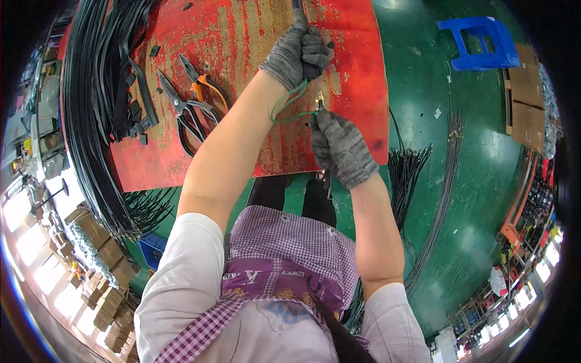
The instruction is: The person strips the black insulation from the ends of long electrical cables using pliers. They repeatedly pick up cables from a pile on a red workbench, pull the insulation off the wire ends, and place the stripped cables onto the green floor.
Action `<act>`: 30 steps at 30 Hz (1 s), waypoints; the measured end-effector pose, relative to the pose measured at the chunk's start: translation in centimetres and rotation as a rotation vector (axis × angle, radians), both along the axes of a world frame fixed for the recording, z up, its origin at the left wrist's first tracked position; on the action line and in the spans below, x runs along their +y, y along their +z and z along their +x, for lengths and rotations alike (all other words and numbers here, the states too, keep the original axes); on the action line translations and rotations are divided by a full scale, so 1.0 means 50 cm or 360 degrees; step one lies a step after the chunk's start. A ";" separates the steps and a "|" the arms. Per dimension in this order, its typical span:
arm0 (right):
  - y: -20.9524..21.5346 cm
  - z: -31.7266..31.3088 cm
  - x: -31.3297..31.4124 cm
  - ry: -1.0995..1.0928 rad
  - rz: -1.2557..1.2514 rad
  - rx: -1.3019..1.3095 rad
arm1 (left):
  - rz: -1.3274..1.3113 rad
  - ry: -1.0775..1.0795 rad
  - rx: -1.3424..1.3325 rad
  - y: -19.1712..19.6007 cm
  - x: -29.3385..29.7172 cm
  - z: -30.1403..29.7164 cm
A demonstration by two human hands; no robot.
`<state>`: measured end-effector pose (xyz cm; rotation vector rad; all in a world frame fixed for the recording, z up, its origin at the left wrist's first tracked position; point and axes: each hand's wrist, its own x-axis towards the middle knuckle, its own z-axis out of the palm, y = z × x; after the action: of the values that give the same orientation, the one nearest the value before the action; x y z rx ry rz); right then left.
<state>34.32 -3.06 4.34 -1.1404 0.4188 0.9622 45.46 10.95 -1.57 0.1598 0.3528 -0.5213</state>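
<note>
1. So, head view, progress: the work sits mid-step. The left hand has its grip clamped on a dark handle that runs up past the top edge of the picture. The right hand has its grip pinched together on the near end of a thin green wire, just below the left fist.
2. Done, as far as shown: the green wire already forms a loop hanging off the left wrist side, its ends meeting between the two hands. Left, by my read: the joint between the hands looks unfinished, since both hands are on it.
3. The wire: thin, green, limp, curved in one open loop, held above the red table. A small pale metal bit shows where the hands meet; too small to tell what it is.
4. Untouched on the table, well left of the hands: orange-handled pliers and black-handled cutters, lying side by side. Further left, a thick bundle of black strips hangs over the table edge.
5. On the green floor: loose black cables to the right of the right arm, and a blue stool well apart at top right.
</note>
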 end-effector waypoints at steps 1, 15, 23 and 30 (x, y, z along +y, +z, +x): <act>0.009 0.007 0.009 0.0026 -0.0051 -0.0042 | -0.0031 0.0005 -0.0047 -0.006 0.012 0.007; -0.020 0.010 0.028 0.0102 0.0144 -0.0126 | -0.0238 0.0122 -0.0083 0.007 0.019 -0.037; -0.031 -0.006 0.073 0.0835 -0.1583 -0.1672 | 0.0367 0.0154 -0.0023 0.035 -0.007 -0.050; 0.012 0.031 0.017 -0.0009 0.0825 0.0339 | 0.0322 -0.0056 -0.0267 0.057 -0.003 -0.075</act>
<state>35.85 -2.22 4.94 -0.5701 0.3154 1.1110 41.69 10.82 1.28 0.4034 0.2383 -0.5027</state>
